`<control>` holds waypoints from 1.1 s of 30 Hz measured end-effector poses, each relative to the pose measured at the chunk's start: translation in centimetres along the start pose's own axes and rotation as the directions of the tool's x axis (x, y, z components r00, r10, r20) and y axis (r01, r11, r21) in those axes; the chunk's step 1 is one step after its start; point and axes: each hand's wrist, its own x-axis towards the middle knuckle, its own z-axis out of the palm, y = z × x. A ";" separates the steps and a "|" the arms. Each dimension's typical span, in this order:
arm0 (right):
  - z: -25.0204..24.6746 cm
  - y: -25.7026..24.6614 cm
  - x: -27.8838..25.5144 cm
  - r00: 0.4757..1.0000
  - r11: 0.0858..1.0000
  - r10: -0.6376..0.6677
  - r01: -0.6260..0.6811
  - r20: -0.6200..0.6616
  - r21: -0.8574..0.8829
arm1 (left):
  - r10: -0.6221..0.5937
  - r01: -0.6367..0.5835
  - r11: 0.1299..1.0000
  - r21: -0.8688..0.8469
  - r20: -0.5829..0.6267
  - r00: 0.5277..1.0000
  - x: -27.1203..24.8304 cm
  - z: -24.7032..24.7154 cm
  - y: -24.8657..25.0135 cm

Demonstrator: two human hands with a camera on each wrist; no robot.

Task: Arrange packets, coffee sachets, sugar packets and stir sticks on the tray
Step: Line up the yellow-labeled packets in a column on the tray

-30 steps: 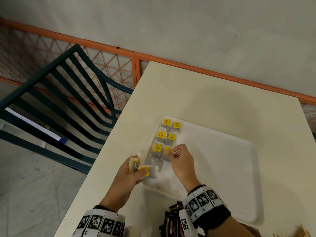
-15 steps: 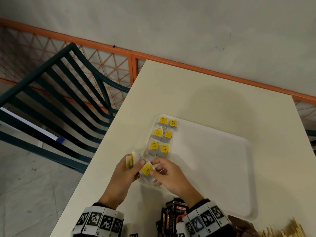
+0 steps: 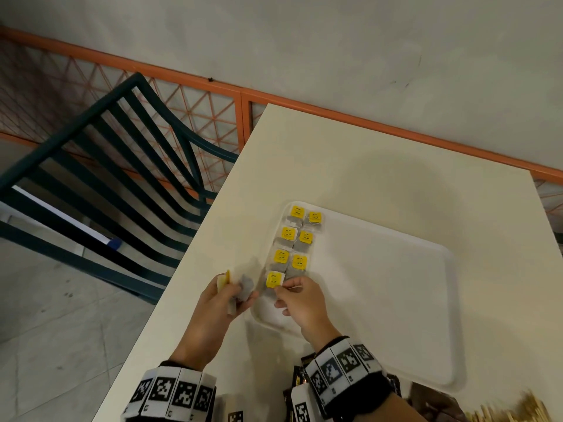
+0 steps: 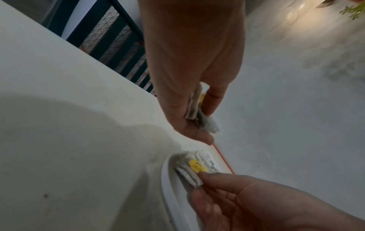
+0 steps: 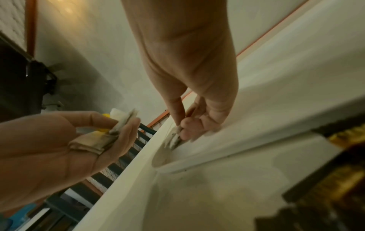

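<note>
A white tray (image 3: 396, 300) lies on the cream table (image 3: 350, 166). Several tea bags with yellow tags (image 3: 297, 236) sit in two columns along the tray's left side. My right hand (image 3: 288, 289) pinches one more yellow-tagged tea bag (image 3: 273, 280) at the near end of the left column, low against the tray (image 4: 168, 179); the pinch also shows in the right wrist view (image 5: 174, 134). My left hand (image 3: 234, 292) hovers just left of the tray over the table edge and grips a small stack of tea bags (image 3: 240, 289), seen too in the left wrist view (image 4: 199, 112).
Dark coffee sachets (image 3: 297, 379) lie at the near edge under my right wrist. Wooden stir sticks (image 3: 511, 409) show at the bottom right. A dark green slatted chair (image 3: 100, 178) stands left of the table, with an orange mesh railing (image 3: 189, 95) behind.
My right hand took a tea bag from the left hand's stack and carried it forward onto the tray at the near end of the left column. The left hand stayed beside the tray.
</note>
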 end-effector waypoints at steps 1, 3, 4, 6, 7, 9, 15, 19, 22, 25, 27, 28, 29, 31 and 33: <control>0.2 0.1 0.1 1.000 1.000 -0.010 0.009 -0.011 -0.026 | 0.008 -0.008 1.000 0.029 -0.001 1.000 0.0 0.0 -0.1; 0.5 0.4 0.4 0.999 0.995 -0.035 0.032 -0.027 -0.092 | 0.023 -0.022 0.996 0.084 -0.007 1.000 -0.1 -0.1 -0.2; 0.6 0.5 0.5 0.998 0.992 -0.047 0.042 -0.036 -0.117 | 0.029 -0.028 0.993 0.114 -0.010 1.000 -0.1 -0.1 -0.3; 0.6 0.8 0.7 0.995 0.982 -0.083 0.073 -0.051 -0.175 | 0.037 -0.033 0.985 0.168 -0.017 0.999 -0.1 -0.1 -0.4; 0.5 0.9 0.8 0.992 0.972 -0.113 0.098 -0.058 -0.215 | 0.038 -0.034 0.982 0.187 -0.018 0.999 -0.1 0.0 -0.4; 0.2 0.7 0.6 0.981 0.948 -0.184 0.158 -0.069 -0.278 | 0.046 -0.042 0.975 0.217 -0.013 0.999 -0.1 0.1 -0.5; -0.5 -1.2 -1.7 0.957 0.954 -0.229 0.256 0.178 -0.153 | 0.087 -0.093 0.922 0.375 0.033 0.996 -0.3 0.5 -0.8; -0.9 -0.5 -1.8 0.930 0.918 -0.285 0.335 0.231 -0.215 | 0.035 -0.079 0.902 0.425 0.110 0.993 -0.3 0.8 -1.2; -1.7 0.1 -1.2 0.956 0.947 -0.242 0.270 0.164 -0.173 | -0.020 -0.027 0.919 0.394 0.115 0.993 -0.2 1.0 -1.5; -2.7 0.6 -0.7 0.979 0.972 -0.180 0.192 0.099 -0.133 | -0.112 0.082 0.960 0.269 0.098 0.989 0.2 0.9 -1.5; -3.1 0.8 -0.2 0.986 0.978 -0.163 0.166 0.035 -0.124 | -0.132 0.109 0.975 0.195 0.108 0.985 0.1 1.0 -1.2; -3.1 0.9 -0.1 0.988 0.980 -0.157 0.155 -0.003 -0.123 | -0.140 0.117 0.979 0.168 0.126 0.982 0.0 0.9 -1.0; -3.2 1.0 0.1 0.987 0.979 -0.159 0.153 -0.039 -0.132 | -0.148 0.125 0.981 0.151 0.149 0.978 0.0 0.9 -1.0; -3.0 1.3 0.5 0.982 0.975 -0.171 0.157 -0.084 -0.155 | -0.165 0.143 0.982 0.123 0.184 0.969 -0.1 0.8 -0.9; -2.7 1.4 0.6 0.976 0.968 -0.189 0.167 -0.106 -0.185 | -0.191 0.177 0.980 0.088 0.188 0.963 -0.1 0.5 -0.9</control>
